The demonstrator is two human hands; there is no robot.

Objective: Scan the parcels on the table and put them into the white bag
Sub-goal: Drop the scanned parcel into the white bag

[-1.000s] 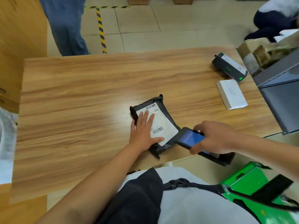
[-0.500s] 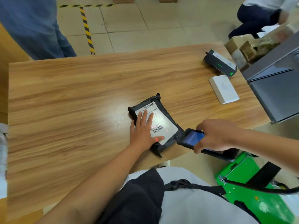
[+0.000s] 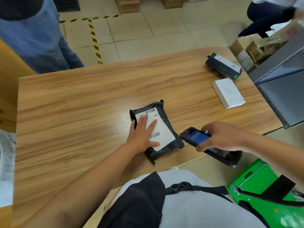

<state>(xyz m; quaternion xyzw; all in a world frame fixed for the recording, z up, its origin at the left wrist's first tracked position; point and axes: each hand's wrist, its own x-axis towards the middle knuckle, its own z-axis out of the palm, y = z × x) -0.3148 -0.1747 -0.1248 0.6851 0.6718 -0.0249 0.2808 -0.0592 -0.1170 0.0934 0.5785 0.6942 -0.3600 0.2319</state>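
Gone since half a second ago is the red dot of light by the left thumb; both hands keep their places.

Four straight fingers of the left hand, lightly spread, lie flat on a white label, with the thumb stretched along its lower edge. They cover the label's middle, so its print is unreadable. Two barcodes show, one above the fingertips and one beside the thumb. The label sits on one black-wrapped parcel, lying on the wooden table a little right of the frame's centre, near its lower edge. The left forearm runs straight down to the lower left.

Curled fingers of the right hand grip one dark scanner from above, thumb on its near side. Its lit blue screen points at the parcel's lower right corner, just beside it. The hand hides much of the scanner's body.

Two small boxes lie at the table's upper right: one dark box with green marks and one white box. At the left edge, the white bag shows only as a cut-off pale strip, hard to make out. Two other people are cut off at the top, one in jeans at upper left, one at upper right.
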